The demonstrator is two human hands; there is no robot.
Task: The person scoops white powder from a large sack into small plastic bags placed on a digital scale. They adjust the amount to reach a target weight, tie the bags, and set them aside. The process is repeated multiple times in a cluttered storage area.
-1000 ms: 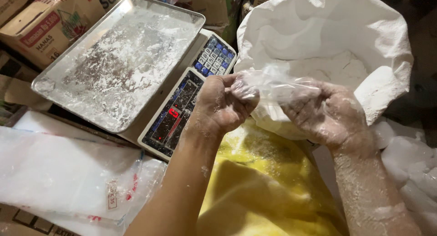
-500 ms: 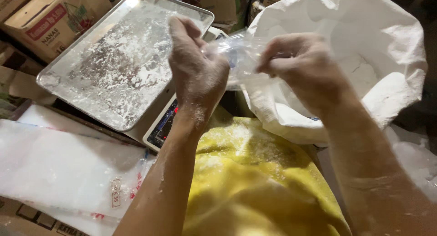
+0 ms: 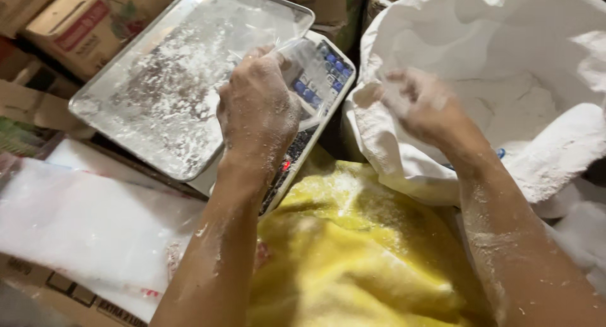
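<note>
- Bag [image 3: 309, 74], clear plastic, now hangs from the left hand [image 3: 255, 109] alone, fingers clamped on it above the scale [image 3: 315, 112].
- Right hand [image 3: 423, 106] has let go, fingers loosely apart over the sack [image 3: 536, 62].

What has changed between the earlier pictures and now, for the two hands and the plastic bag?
The right hand let go of the clear plastic bag and moved right, over the open white sack of powder. The left hand kept the bag and carried it left, above the weighing scale, next to its metal tray. The scale, tray, sack and yellow cloth did not visibly move.
</note>
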